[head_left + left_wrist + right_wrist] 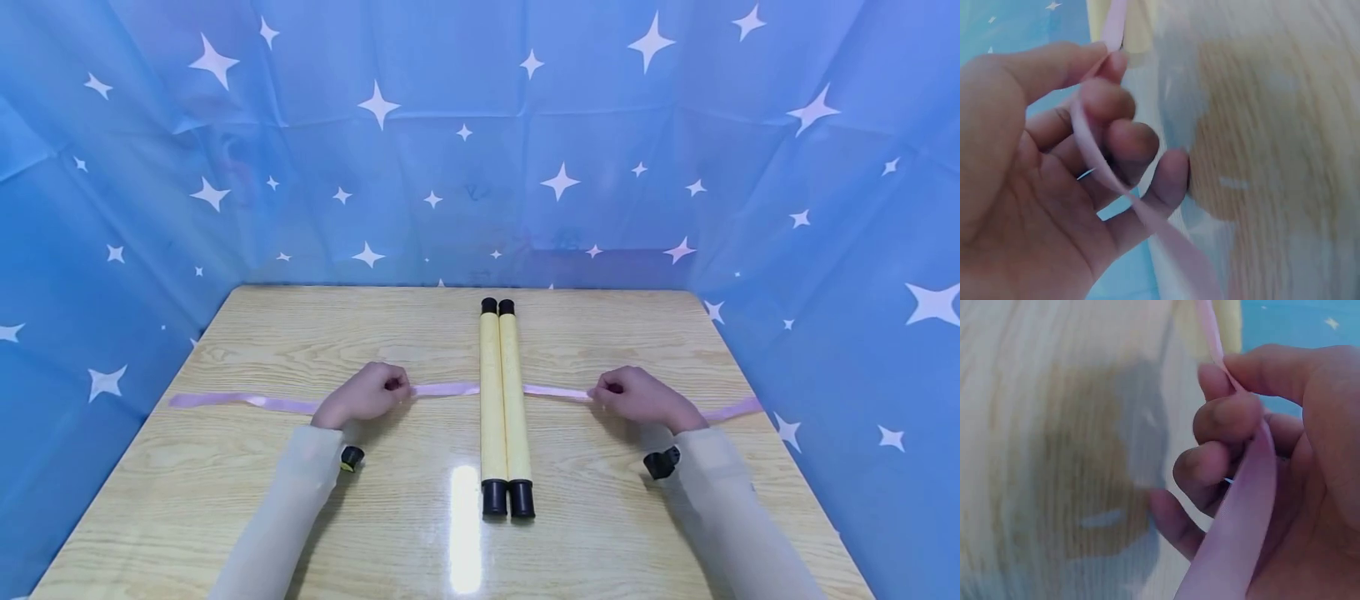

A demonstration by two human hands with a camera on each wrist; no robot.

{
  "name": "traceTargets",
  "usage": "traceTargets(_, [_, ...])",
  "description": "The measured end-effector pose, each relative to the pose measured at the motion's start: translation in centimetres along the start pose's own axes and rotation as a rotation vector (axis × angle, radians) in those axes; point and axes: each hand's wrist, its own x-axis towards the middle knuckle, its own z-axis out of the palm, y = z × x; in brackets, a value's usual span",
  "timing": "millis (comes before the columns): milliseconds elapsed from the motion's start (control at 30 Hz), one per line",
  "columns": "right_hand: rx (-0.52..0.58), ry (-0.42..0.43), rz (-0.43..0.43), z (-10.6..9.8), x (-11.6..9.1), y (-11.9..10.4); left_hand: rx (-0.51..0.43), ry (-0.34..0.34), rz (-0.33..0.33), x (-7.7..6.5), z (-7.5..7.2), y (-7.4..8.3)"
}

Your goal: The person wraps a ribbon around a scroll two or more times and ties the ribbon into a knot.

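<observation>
Two yellow scroll-like rolls with black end caps (504,400) lie side by side, lengthwise at the middle of the table. A pink ribbon (450,389) runs crosswise and disappears beneath them, showing on both sides. Left of the rolls, my left hand (367,392) pinches the ribbon between thumb and index finger; in the left wrist view the ribbon (1094,153) curves past the other fingers. My right hand (641,396) pinches the opposite stretch at the right, where the right wrist view shows the ribbon (1235,512) trailing across the palm.
The wood-grain table (405,333) has a bright light reflection in front of the rolls. A blue curtain (465,183) with white stars surrounds its back and sides. Loose ribbon tails stretch toward the left and right table edges. A small black device sits at each wrist.
</observation>
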Motion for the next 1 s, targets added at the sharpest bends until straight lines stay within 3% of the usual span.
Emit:
traceTargets(167, [0.163,0.007,0.055,-0.7,-0.5,0.1,-0.164,0.013,-0.035,-0.4,-0.5,0.1])
traceTargets(367, [0.417,0.032,-0.014,-1.4,-0.6,-0.3,-0.377,0.026,-0.071,-0.5,-1.0,0.9])
traceTargets(500, [0.475,0.080,-0.034,-1.7,-0.5,-0.7,-0.475,0.016,-0.054,-0.3,-1.4,1.7])
traceTargets(733, [0.547,0.222,-0.043,-2.3,-0.5,-2.6,-0.518,0.051,-0.008,0.0,-2.3,3.3])
traceTargets(1000, [0.768,0.308,-0.136,-2.4,0.1,-5.8,-0.527,0.137,0.094,0.8,-2.2,6.9])
